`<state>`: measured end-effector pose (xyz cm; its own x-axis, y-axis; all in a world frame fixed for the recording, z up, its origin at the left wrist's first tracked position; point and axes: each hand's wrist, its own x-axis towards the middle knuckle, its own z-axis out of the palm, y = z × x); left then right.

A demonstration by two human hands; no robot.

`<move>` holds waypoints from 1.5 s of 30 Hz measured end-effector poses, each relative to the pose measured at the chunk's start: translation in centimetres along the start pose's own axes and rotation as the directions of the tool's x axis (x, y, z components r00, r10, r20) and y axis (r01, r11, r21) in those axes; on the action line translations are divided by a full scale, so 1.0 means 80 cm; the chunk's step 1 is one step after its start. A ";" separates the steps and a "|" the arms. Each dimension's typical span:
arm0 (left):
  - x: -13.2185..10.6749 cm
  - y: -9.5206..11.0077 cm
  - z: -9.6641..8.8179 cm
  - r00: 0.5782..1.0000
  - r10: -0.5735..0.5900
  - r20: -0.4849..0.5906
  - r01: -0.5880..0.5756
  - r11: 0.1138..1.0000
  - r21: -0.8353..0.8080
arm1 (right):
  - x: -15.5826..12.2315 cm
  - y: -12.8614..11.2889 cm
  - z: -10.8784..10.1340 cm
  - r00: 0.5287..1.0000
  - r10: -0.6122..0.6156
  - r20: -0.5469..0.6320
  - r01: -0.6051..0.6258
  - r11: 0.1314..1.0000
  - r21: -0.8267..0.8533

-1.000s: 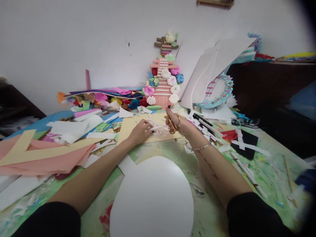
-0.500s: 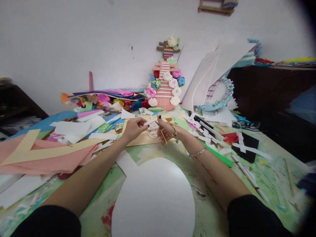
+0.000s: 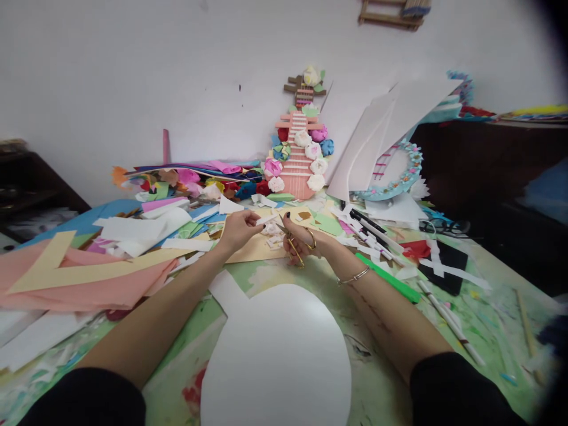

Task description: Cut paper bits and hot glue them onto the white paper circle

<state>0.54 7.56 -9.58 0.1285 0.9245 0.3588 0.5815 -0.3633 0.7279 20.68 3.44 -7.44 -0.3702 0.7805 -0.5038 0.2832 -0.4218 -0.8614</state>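
i read the white paper strip (image 3: 267,219) just beyond the white oval sheet (image 3: 275,355) | left hand (image 3: 237,229) pinching it | right hand (image 3: 306,238) clenched on gold scissors (image 3: 293,247), beside the strip | tan sheet (image 3: 248,251) beneath both

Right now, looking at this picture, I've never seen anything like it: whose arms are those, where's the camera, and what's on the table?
There is no machine here: a camera on a person's head looks forward and down, so both arms are the wearer's own. The left hand pinches a white paper strip; the right hand grips gold scissors beside it. On the paint-stained table lie a white oval sheet, pink paper, a green pen and, at the back, a paper-flower ornament.
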 end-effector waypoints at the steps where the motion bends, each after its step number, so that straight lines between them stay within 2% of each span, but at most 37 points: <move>1: -0.001 0.001 0.000 1.000 0.008 0.020 -0.008 1.000 0.000 | 0.000 0.001 0.002 0.999 -0.018 0.030 0.018 1.000 -0.010; 3: -0.004 0.006 0.001 0.996 0.040 0.083 -0.039 0.999 -0.013 | 0.001 0.002 0.008 0.997 -0.067 0.045 0.069 0.996 -0.049; 5: -0.007 0.012 0.003 0.990 0.072 0.125 -0.070 0.997 -0.019 | 0.001 0.003 0.014 0.992 -0.125 -0.002 0.124 0.988 -0.092; 9: -0.012 0.020 0.005 0.992 0.078 0.101 -0.082 0.996 0.039 | -0.001 0.004 0.025 0.973 -0.208 -0.102 0.191 0.969 -0.157; 14: -0.012 0.019 0.004 0.993 0.031 0.112 -0.030 1.000 -0.003 | -0.002 0.002 0.021 0.961 -0.212 -0.176 0.191 0.973 -0.133; 16: -0.012 0.019 0.002 0.996 -0.001 0.094 0.003 1.000 -0.020 | 0.000 0.002 0.016 0.974 -0.158 -0.163 0.148 0.986 -0.074; 19: -0.013 0.020 0.000 0.998 -0.015 0.064 0.016 1.000 -0.022 | 0.004 0.004 0.010 0.995 -0.090 -0.032 0.090 0.996 -0.024; 22: -0.015 0.022 0.000 0.999 0.009 0.042 -0.007 0.998 -0.055 | 0.004 0.004 0.013 0.994 -0.087 0.068 0.089 0.996 -0.029; 27: -0.022 0.025 0.005 0.994 0.108 0.003 -0.108 0.994 -0.015 | -0.002 0.001 0.025 0.995 -0.098 0.036 0.101 0.990 -0.099; 32: -0.027 0.033 0.007 0.989 0.143 0.028 -0.143 0.990 -0.016 | -0.003 0.003 0.029 0.986 -0.168 -0.022 0.160 0.969 -0.189; 36: -0.026 0.037 0.005 0.992 0.115 0.054 -0.114 0.993 -0.024 | -0.005 0.006 0.028 0.968 -0.235 -0.086 0.206 0.944 -0.257; 42: -0.024 0.030 0.007 0.990 0.033 0.138 -0.020 0.995 -0.098 | -0.001 0.010 0.026 0.982 -0.181 -0.056 0.161 0.954 -0.254; 45: -0.024 0.028 0.007 0.989 -0.003 0.148 0.021 0.992 -0.122 | 0.004 0.014 0.023 0.979 -0.197 -0.059 0.171 0.939 -0.299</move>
<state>2.07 5.05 -8.95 0.2445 0.9323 0.2666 0.4817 -0.3554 0.8010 19.22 2.38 -8.73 -0.3655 0.8743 -0.3194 0.4667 -0.1247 -0.8756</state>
